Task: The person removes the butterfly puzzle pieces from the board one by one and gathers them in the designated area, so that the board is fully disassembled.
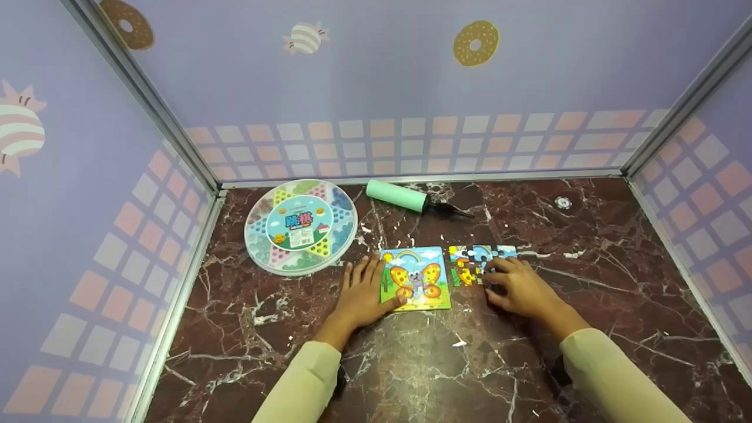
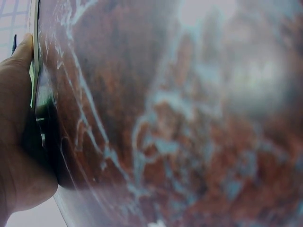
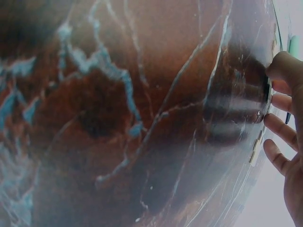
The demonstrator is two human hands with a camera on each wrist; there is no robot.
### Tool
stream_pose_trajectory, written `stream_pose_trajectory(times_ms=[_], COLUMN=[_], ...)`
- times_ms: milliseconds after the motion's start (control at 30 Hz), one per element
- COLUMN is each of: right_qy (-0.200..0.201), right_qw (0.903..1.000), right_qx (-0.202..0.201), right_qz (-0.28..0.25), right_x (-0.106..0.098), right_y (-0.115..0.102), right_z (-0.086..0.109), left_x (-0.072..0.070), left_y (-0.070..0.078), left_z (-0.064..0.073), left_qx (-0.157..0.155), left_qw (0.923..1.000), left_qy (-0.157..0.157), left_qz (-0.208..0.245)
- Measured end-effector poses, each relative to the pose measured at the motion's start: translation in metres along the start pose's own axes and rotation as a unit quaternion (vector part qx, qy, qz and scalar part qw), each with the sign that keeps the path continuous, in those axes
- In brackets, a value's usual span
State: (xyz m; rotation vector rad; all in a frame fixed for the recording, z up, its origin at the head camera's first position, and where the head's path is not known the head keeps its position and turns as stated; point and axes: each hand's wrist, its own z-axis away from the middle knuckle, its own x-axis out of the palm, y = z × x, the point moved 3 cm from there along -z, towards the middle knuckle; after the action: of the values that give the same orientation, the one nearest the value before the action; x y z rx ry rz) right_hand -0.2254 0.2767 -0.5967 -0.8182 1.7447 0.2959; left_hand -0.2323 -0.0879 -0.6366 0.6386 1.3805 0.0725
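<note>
A square butterfly picture board (image 1: 415,276) lies flat on the table. My left hand (image 1: 362,292) rests along its left side, fingers extended and the thumb on the lower edge. To the board's right is a cluster of jigsaw puzzle pieces (image 1: 464,273), partly joined into a matching picture. My right hand (image 1: 517,286) is over the right part of this cluster, its loosely bent fingertips touching the pieces and covering some. In the right wrist view, those fingers (image 3: 281,128) are spread, with thin puzzle pieces (image 3: 256,147) at their tips.
Beyond my left hand lies a round Chinese checkers set (image 1: 301,228). A mint green hand pump (image 1: 398,195) with a black end is near the back wall. A small round chip (image 1: 562,202) sits at the back right. Patterned walls (image 1: 376,144) border the marbled table (image 1: 411,376).
</note>
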Motion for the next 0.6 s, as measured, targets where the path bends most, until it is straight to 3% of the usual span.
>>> stream_pose_trajectory(times_ms=[600], right_qy=[-0.024], right_qw=[0.9995], right_qx=[0.019], right_qz=[-0.004], right_x=[0.0002], right_y=[0.0009], right_z=[-0.0011], left_x=[0.0027], left_y=[-0.0020], left_z=[-0.0001], left_qx=[0.003], left_qw=[0.9999], left_qy=[0.006], left_qz=[-0.010])
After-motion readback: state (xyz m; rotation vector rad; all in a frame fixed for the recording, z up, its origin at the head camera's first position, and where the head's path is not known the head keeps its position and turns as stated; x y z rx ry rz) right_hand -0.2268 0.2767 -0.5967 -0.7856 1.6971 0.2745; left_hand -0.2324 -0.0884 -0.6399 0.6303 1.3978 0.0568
